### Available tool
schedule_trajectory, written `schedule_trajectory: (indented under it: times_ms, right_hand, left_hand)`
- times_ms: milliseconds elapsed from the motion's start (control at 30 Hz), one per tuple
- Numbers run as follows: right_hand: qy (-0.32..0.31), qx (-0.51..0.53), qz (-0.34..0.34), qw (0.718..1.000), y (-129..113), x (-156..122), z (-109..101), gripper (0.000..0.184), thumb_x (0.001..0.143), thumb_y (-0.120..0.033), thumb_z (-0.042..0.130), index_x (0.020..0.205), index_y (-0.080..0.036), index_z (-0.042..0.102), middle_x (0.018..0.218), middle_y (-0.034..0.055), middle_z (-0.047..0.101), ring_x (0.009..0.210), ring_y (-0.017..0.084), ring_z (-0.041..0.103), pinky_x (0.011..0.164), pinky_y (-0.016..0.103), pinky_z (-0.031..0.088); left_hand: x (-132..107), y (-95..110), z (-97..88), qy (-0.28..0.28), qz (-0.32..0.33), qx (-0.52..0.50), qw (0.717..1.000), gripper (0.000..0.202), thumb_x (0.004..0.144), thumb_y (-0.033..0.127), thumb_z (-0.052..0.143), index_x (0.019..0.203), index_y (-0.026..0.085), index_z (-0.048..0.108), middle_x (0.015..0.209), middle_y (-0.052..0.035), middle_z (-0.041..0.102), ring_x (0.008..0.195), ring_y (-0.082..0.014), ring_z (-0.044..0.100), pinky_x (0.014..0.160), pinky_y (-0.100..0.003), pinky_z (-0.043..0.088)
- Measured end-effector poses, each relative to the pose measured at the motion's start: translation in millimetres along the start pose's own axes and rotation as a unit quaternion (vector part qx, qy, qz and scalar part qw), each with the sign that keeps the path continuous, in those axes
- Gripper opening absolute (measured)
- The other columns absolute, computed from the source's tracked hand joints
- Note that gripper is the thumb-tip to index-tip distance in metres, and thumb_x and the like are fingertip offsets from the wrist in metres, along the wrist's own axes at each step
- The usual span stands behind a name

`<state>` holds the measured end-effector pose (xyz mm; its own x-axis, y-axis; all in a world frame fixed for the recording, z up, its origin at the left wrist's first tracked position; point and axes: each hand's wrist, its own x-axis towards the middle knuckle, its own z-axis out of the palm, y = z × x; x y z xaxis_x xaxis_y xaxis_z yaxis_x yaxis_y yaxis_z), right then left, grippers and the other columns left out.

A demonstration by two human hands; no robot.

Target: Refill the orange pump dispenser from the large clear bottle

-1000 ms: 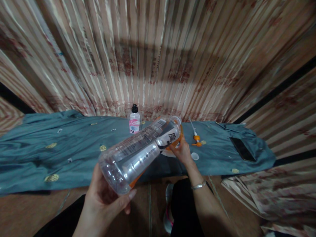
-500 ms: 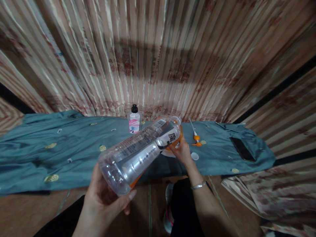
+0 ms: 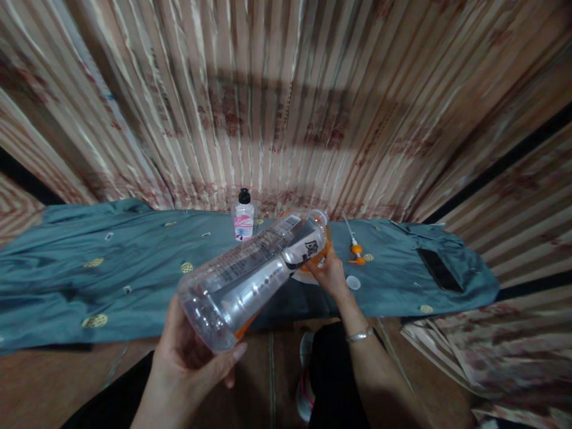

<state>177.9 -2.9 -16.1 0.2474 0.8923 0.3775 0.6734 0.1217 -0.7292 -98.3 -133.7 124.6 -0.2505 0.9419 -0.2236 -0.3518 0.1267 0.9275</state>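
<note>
Teal cloth (image 3: 147,256), striped curtain (image 3: 259,119) behind; left fingers (image 3: 220,366) clasp clear bottle (image 3: 250,283); right fingers (image 3: 318,273): grip unclear.

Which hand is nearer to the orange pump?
Right. The right hand is just left of the orange pump and slightly closer to the person; the left hand is much farther left and closer to the person, at the clear bottle's base.
</note>
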Motion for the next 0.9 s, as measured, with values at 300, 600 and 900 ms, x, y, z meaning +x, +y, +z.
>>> schedule_trajectory:
  times_ms: [300,600,900]
  right_hand:
    - [-0.004,0.002,0.005,1.0,-0.9,-0.7,0.0,0.071,0.08,-0.057,0.076,0.137,-0.02,0.056,0.114,0.014,0.082,0.101,0.037,0.08,0.085,0.049,0.065]
    - [-0.002,-0.001,0.003,1.0,-1.8,0.1,0.2,0.069,0.079,-0.051,0.077,0.137,-0.021,0.056,0.113,0.0128,0.082,0.1,0.036,0.081,0.084,0.048,0.065]
    - [-0.001,0.004,0.001,1.0,-1.2,-0.4,0.4,0.069,0.079,-0.052,0.077,0.136,-0.019,0.057,0.116,0.0146,0.081,0.103,0.037,0.08,0.087,0.049,0.065]
  left_hand:
    - [2.2,-1.3,-5.4,-0.005,0.001,0.027,1.0,0.106,0.032,0.026,0.11,0.127,0.029,0.065,0.077,0.0077,0.071,0.038,-0.0088,0.052,0.031,-0.02,0.049]
    - [0.9,0.2,-2.9,0.001,0.006,0.026,1.0,0.106,0.033,0.026,0.11,0.128,0.028,0.065,0.09,0.0043,0.076,0.038,-0.0079,0.052,0.031,-0.022,0.051]
    - [0.7,-0.7,-1.9,0.0,0.003,0.013,1.0,0.107,0.03,0.025,0.11,0.127,0.026,0.064,0.102,0.0004,0.08,0.039,-0.007,0.052,0.031,-0.021,0.05]
